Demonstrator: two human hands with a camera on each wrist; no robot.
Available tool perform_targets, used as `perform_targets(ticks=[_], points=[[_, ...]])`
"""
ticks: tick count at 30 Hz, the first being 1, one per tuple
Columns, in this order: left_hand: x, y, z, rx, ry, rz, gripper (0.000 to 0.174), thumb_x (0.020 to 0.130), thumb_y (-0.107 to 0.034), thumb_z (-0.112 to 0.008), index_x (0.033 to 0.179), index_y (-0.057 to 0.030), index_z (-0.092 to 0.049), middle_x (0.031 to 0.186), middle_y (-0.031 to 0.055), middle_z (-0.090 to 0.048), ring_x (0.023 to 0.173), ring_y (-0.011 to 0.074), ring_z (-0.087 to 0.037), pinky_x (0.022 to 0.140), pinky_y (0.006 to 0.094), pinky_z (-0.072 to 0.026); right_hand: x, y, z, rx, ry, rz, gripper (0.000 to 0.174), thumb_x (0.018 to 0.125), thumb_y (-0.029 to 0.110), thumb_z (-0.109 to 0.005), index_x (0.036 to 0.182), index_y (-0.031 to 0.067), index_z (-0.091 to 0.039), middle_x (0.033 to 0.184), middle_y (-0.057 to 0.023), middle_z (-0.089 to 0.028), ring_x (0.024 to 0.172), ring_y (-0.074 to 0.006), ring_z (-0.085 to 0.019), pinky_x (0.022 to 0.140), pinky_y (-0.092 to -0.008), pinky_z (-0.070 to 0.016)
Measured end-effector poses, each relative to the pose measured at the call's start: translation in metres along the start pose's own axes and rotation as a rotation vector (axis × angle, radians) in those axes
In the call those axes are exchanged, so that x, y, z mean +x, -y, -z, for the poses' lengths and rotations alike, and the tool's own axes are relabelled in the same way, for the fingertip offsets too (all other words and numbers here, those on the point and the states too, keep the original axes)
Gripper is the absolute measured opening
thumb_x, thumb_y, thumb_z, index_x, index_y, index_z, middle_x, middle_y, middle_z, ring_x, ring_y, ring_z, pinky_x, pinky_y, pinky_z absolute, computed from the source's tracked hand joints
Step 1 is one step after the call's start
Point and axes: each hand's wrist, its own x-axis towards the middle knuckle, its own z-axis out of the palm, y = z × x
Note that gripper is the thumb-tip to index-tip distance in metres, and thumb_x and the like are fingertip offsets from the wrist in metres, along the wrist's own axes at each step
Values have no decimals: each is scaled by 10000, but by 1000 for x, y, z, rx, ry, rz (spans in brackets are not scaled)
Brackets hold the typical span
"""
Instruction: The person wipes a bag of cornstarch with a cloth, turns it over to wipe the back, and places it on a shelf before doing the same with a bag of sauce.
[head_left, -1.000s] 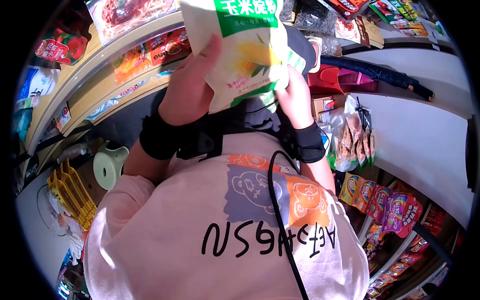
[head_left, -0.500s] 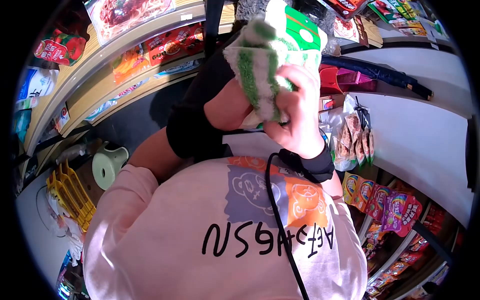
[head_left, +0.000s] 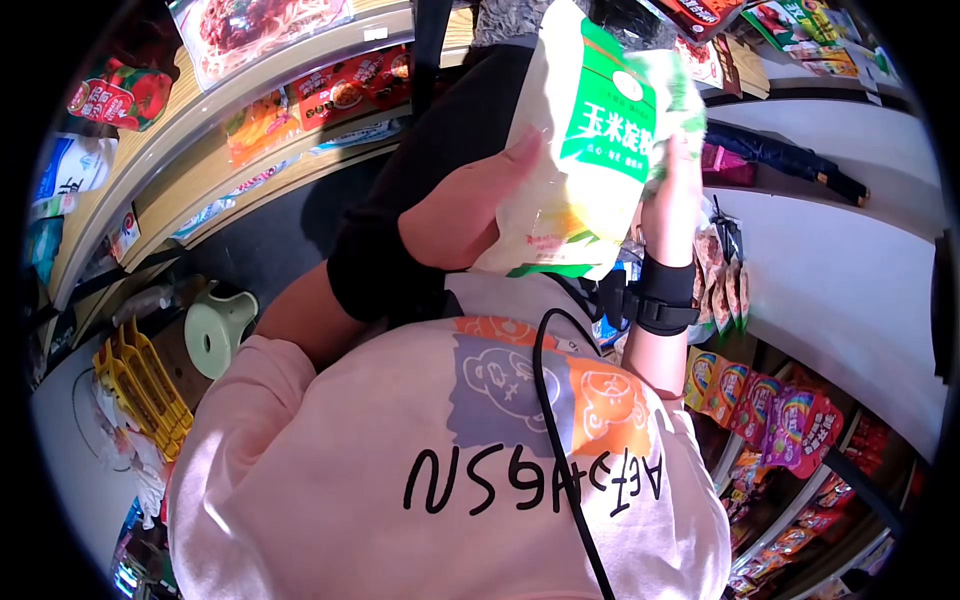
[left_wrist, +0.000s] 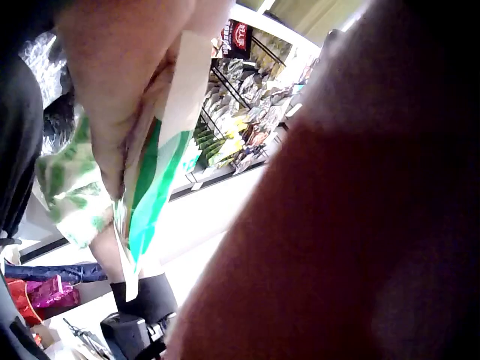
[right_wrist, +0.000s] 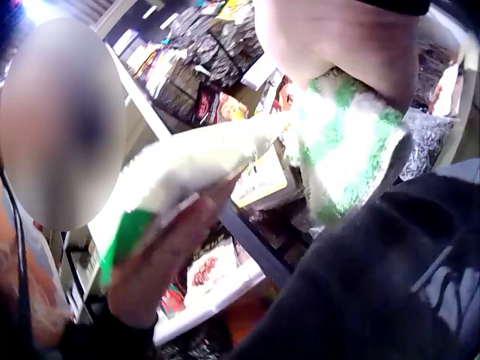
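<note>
My left hand (head_left: 465,205) grips the left side of a white and green bag of corn starch (head_left: 545,215), held up before my chest with its printed front showing. The thumb lies on the front of the bag; the fingers are hidden behind it. At the bag's right edge my right hand (head_left: 677,205) holds a fluffy green and white striped cloth (head_left: 682,90). In the right wrist view the cloth (right_wrist: 349,142) hangs bunched beneath that hand, beside the bag (right_wrist: 187,161). The left wrist view shows the bag (left_wrist: 157,195) edge-on.
Shelves with packaged food (head_left: 270,30) curve along the left and back. A dark folded umbrella (head_left: 790,160) lies on the right ledge. Hanging snack packs (head_left: 760,400) line the lower right. A pale green stool (head_left: 220,330) stands at left, near yellow plastic racks (head_left: 145,385).
The cloth first sat behind the bag, then came across its front, and is now at its right edge. The bag has shifted right, its front in sight again.
</note>
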Motion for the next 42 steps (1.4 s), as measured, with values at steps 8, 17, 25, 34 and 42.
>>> perform_targets(ticks=[8,17,25,34,42], points=[[9,5,7,-45,1,13,543,961,-446,-366,1348,-68,-334,1299,109,-467,1174,230,-481,995,377,-383,-28,42,-15,-630,202,591,462,893,222,-487,1304,23,-419,1326,-173,-426,1214,-328,-426,1030,-433,-327],[8,-4,32,-239,271,38,605,923,-543,-365,1328,-93,-384,1221,77,-530,1069,209,-531,885,367,-463,-65,62,-43,-912,810,766,403,789,258,-526,1162,152,-634,1398,-151,-383,1307,-398,-282,1076,-492,-202],[9,-11,11,-106,4,-167,595,953,-514,-305,1303,-42,-396,1233,134,-515,1099,254,-522,919,388,-434,-64,57,-16,-608,1063,635,290,787,255,-577,1010,73,-615,1193,-77,-580,1191,-315,-474,982,-460,-376],[2,-14,5,-78,-9,-146,566,957,-481,-344,1276,-19,-419,1227,128,-526,1101,249,-539,936,395,-438,-46,14,35,411,-154,-159,407,964,291,-401,1266,22,-451,1206,-104,-554,1076,-220,-557,918,-364,-437],[3,-2,-2,31,-37,-3,565,948,-475,-384,1331,-61,-359,1269,125,-491,1135,249,-515,961,401,-413,-57,1,-1,936,511,-434,543,969,369,-390,1366,6,-312,1349,-135,-435,1225,-243,-446,1040,-376,-333]])
